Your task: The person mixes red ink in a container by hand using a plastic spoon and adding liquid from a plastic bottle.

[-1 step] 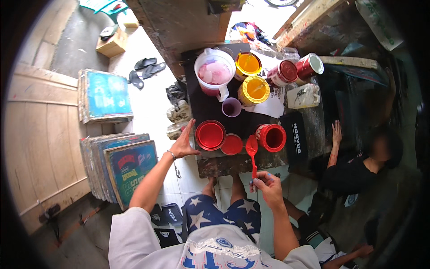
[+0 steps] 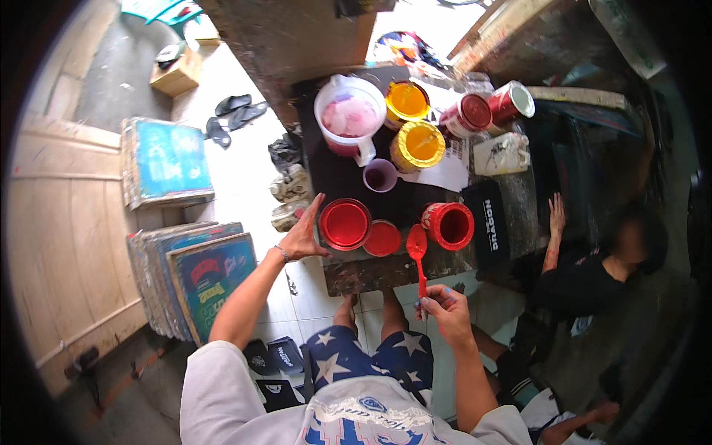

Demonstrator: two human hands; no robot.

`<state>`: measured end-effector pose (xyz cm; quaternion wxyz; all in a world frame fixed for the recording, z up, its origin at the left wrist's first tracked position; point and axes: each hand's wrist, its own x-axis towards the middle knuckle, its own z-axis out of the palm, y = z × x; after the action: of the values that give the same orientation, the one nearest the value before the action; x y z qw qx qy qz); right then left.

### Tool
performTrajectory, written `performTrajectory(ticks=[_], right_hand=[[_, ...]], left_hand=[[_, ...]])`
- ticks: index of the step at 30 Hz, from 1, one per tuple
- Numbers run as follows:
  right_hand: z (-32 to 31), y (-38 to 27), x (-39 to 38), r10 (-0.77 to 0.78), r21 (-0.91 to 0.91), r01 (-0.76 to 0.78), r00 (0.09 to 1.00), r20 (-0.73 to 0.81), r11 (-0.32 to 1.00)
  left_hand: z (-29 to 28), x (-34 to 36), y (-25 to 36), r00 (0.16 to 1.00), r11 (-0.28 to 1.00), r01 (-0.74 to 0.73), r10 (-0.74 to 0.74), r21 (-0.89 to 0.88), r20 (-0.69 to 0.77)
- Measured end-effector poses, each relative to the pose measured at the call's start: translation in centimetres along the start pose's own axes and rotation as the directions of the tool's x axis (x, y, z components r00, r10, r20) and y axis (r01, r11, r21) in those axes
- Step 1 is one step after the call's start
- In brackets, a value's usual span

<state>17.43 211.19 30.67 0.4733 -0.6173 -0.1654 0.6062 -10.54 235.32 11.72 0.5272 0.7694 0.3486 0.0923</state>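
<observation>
My right hand (image 2: 445, 304) pinches the handle of a red paint-coated spoon (image 2: 417, 248), its bowl up at the table's near edge. That bowl lies between a shallow red paint lid or tub (image 2: 382, 239) and an open red paint can (image 2: 451, 226). My left hand (image 2: 300, 236) is open, thumb and fingers spread beside a wide round container of red paint (image 2: 345, 224). Whether the fingers touch its side I cannot tell. Behind these stand a small purple cup (image 2: 380, 176), two tubs of yellow paint (image 2: 417, 146) and a white pitcher (image 2: 348, 119) with pinkish contents.
Two more paint cans (image 2: 472, 115) and a stained white block-like container (image 2: 501, 154) are at the table's back right. A dark printed cloth piece (image 2: 483, 222) lies right of the red can. Another person's hand (image 2: 556, 213) rests farther right. Framed screens (image 2: 211, 278) lean at left.
The whole scene sits slightly farther left in the picture. Both hands and the spoon keep nearly the same places relative to the containers.
</observation>
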Motion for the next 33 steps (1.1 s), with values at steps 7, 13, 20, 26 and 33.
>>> performTrajectory(ticks=[7, 13, 20, 26, 33], right_hand=[[-0.2, 2.0, -0.9, 0.053, 0.013, -0.052, 0.993, -0.106, 0.999], [-0.5, 4.5, 0.2, 0.216, -0.034, -0.224, 0.963, -0.162, 0.974], [-1.2, 6.4, 0.1, 0.162, 0.038, -0.158, 0.972, -0.170, 0.987], [-1.4, 6.3, 1.6, 0.162, 0.060, -0.154, 0.973, -0.161, 0.986], [-2.4, 7.2, 2.9, 0.037, 0.052, -0.029, 0.987, -0.157, 0.998]], left_hand=[[-2.2, 4.8, -0.9, 0.935, 0.971, -0.237, 0.235, -0.026, 0.265], [-4.4, 8.7, -0.7, 0.814, 0.894, -0.448, 0.402, 0.015, 0.420], [-2.4, 9.1, -2.6, 0.769, 0.864, -0.458, 0.504, -0.211, 0.394], [-0.4, 7.2, -4.2, 0.814, 0.838, -0.442, 0.524, -0.319, 0.250], [2.2, 5.4, -4.7, 0.846, 0.765, -0.450, 0.531, -0.459, 0.055]])
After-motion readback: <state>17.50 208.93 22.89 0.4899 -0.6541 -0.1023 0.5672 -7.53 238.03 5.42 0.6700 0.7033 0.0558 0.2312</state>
